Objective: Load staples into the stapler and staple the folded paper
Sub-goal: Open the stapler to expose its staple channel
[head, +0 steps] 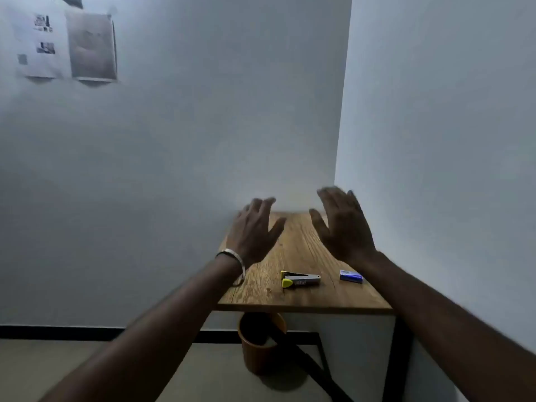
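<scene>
Two bare forearms reach forward from the bottom corners of the head view, both stretched out and raised above a small wooden table [293, 303] with a black metal frame that stands in a corner between pale walls. On the left forearm a thin silver bangle [232, 252] circles the wrist. Left hand [252, 230] is lifted with its back toward the camera, fingers straight and slightly spread, thumb angled out to the right; it is wide open, holds nothing and touches nothing. Right hand [343, 227] mirrors it, back to the camera, fingers extended upward and close together, thumb pointing left toward the other hand; it too is wide open, holding nothing, in the air. Both hands are a little blurred at the fingertips. Between and below the two wrists, on the near part of the tabletop, lies a small grey metal stapler with yellow plastic ends [300, 279], lying lengthwise from left to right, apart from both hands. To its right, near the table's right edge and just beside the right forearm, rests a small blue staple box [351, 276]. Folded paper cannot be made out on the table. Under the table on the floor stands an orange round bin [258, 349], partly behind a black frame bar. High on the left wall hang two blurred paper sheets [66, 47].
</scene>
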Demonstrator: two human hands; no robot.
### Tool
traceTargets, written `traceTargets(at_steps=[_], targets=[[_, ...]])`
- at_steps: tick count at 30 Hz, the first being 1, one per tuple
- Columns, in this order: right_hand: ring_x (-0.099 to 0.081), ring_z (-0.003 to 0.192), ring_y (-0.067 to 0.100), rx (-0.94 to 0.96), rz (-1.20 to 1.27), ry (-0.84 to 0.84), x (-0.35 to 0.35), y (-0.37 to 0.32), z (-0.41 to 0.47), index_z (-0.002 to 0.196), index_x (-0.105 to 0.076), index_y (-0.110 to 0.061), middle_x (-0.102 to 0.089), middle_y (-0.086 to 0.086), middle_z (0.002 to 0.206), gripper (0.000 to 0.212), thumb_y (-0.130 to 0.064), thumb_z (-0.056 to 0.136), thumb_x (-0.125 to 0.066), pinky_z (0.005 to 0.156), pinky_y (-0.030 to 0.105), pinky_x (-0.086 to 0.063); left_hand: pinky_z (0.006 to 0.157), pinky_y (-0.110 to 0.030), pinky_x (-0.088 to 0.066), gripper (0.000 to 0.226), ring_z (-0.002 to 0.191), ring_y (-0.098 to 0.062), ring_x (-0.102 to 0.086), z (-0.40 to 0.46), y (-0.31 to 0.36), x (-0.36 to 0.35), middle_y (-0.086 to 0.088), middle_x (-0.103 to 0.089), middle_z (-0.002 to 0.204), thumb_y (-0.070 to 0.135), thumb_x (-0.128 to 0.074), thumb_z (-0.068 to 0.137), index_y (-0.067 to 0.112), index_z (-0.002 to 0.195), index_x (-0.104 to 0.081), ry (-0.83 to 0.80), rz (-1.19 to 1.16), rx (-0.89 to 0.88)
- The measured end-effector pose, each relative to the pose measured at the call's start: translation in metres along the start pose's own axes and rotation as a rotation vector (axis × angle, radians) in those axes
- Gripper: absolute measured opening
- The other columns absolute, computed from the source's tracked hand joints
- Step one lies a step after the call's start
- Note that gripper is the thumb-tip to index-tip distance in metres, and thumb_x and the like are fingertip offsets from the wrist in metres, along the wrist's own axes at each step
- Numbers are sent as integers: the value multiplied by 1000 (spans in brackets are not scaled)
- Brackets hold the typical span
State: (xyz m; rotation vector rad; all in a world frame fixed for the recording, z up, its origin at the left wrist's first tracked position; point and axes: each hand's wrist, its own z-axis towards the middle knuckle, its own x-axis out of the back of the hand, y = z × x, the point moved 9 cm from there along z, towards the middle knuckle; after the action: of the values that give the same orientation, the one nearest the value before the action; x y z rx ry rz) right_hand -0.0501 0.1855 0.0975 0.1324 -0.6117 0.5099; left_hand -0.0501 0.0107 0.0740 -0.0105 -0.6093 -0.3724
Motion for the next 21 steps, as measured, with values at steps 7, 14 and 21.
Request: traceTargets(at_steps=[7,14,21], targets=[[-62,108,21,-103,198,-366,-68,6,-65,123,-66,-12,-68,5,120,32,-27,100,-50,92,33,-49,85,-37,-53,44,96,-15,-59,-82,-32,-90,0,-64,114,59,-52,91,23,117,-59,-527,-160,330],[-57,103,18,-139,261,-651,-120,3,-82,119,-68,-19,-65,1,112,33,-35,101,-46,91,38,-46,62,-22,-37,51,84,-7,-52,-91,-31,-98,8,-56,97,79,-47,78,32,92,-63,-499,-103,323],[-55,101,13,-203,362,-698,-136,10,-79,108,-63,-24,-61,-5,108,22,-40,97,-54,94,40,-46,67,-18,-43,30,85,-3,-54,-81,-22,-108,9,-61,99,53,-64,86,26,97,-70,-490,-304,277]])
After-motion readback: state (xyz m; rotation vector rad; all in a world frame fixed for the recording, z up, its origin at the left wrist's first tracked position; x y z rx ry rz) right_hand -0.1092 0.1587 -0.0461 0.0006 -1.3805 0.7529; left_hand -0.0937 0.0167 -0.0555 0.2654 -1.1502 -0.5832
